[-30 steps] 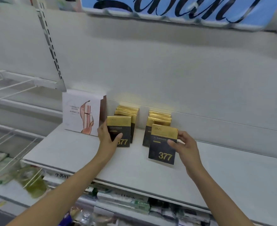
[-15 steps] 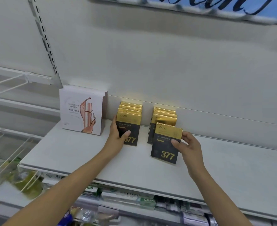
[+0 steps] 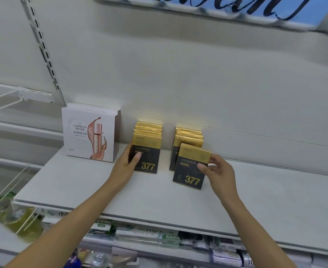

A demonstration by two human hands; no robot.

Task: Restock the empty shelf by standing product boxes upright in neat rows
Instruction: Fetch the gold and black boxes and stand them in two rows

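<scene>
Two rows of gold-and-black "377" boxes stand upright on the white shelf [image 3: 82, 188]. My left hand [image 3: 127, 165] grips the left edge of the front box of the left row [image 3: 149, 154], thumb on its face. My right hand [image 3: 217, 172] pinches the right edge of the front box of the right row [image 3: 190, 167], which leans back slightly and stands a little forward of the boxes behind it [image 3: 188, 137].
A white MARUBI display box [image 3: 88, 132] stands at the shelf's left end against the back panel. Wire shelves [image 3: 4, 97] lie to the left. Stocked products fill the lower shelf [image 3: 159, 236]. A blue sign [image 3: 236, 8] hangs overhead.
Both hands have pushed their front boxes back toward the rows; the left box now closes up against its row, and the right box has moved nearer to its row.
</scene>
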